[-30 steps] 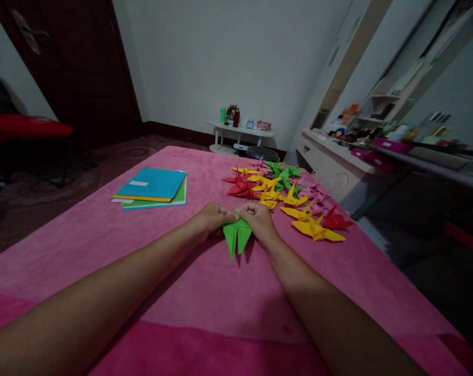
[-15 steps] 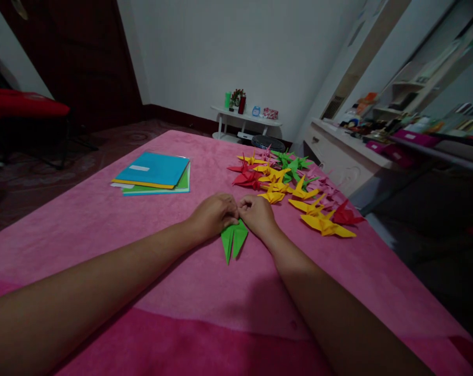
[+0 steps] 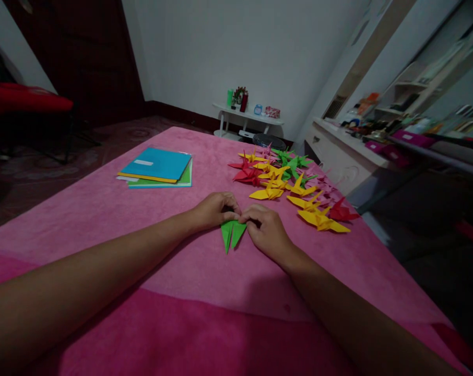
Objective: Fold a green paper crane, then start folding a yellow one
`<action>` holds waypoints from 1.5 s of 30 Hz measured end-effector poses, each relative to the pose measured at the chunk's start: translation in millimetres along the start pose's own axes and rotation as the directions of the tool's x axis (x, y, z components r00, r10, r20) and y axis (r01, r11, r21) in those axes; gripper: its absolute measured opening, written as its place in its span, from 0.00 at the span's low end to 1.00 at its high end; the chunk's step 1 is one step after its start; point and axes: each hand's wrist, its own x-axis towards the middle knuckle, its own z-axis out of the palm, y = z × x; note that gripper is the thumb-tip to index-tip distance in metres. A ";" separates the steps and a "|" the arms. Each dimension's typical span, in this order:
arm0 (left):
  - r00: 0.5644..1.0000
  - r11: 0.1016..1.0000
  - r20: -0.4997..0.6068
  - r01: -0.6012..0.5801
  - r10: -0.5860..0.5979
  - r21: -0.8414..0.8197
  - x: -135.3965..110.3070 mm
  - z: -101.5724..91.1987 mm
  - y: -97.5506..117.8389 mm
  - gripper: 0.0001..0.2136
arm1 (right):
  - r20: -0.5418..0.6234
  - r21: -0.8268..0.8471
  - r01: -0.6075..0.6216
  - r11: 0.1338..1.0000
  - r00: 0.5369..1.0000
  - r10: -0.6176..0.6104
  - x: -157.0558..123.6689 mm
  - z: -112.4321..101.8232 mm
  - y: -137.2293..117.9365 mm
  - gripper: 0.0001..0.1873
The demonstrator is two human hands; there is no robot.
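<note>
A piece of green origami paper [image 3: 232,232], folded into a narrow form with two points toward me, lies between my hands on the pink cloth. My left hand [image 3: 216,210] pinches its far left edge, fingers curled and thumb on top. From the right, my right hand [image 3: 265,227] grips the far right edge with thumb and forefinger. The fingers cover the paper's far end. Beyond my right hand sit several folded paper cranes: yellow cranes [image 3: 321,219], red cranes [image 3: 247,175], green cranes [image 3: 293,163] and pink cranes [image 3: 326,189].
A stack of coloured paper [image 3: 160,164], blue on top, lies at the left on the pink cloth [image 3: 174,292]. A white side table [image 3: 248,114] with small items stands by the wall. To the right is a cluttered dresser [image 3: 338,141]; a red chair [image 3: 28,98] stands far left.
My right hand has shifted right and nearer along the paper's far edge, its fingers now over the right corner. My left hand keeps its pinch. The view has moved slightly.
</note>
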 end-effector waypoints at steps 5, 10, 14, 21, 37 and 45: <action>0.988 0.997 0.132 -0.078 0.081 -0.028 -3.8 -12.4 -1.9 0.08 | 0.049 -0.090 0.139 0.986 0.990 -0.135 -8.4 -3.1 -2.5 0.18; 0.970 0.991 0.203 -0.128 0.135 -0.047 -7.3 -20.0 0.1 0.11 | 0.123 -0.218 0.193 0.957 0.978 -0.170 -10.5 -4.6 -9.2 0.16; 0.965 0.987 0.208 -0.155 0.158 -0.032 -8.4 -19.2 1.2 0.11 | 0.179 -0.324 0.208 0.923 0.971 -0.156 -12.1 -5.6 -14.1 0.16; 0.956 0.976 0.210 -0.216 0.204 0.034 -15.7 -19.3 6.7 0.13 | 0.227 -0.436 0.258 0.862 0.959 -0.172 -19.5 -5.7 -18.8 0.15; 0.942 0.965 0.259 -0.244 0.213 0.096 -27.1 -19.2 6.9 0.24 | 0.237 -0.479 0.349 0.805 0.935 -0.264 -31.9 -3.4 -34.6 0.12; 0.946 0.973 0.274 -0.208 0.175 0.096 -28.5 -21.5 11.8 0.24 | 0.046 -0.482 0.200 0.853 0.978 -0.204 -35.0 -5.9 -37.6 0.12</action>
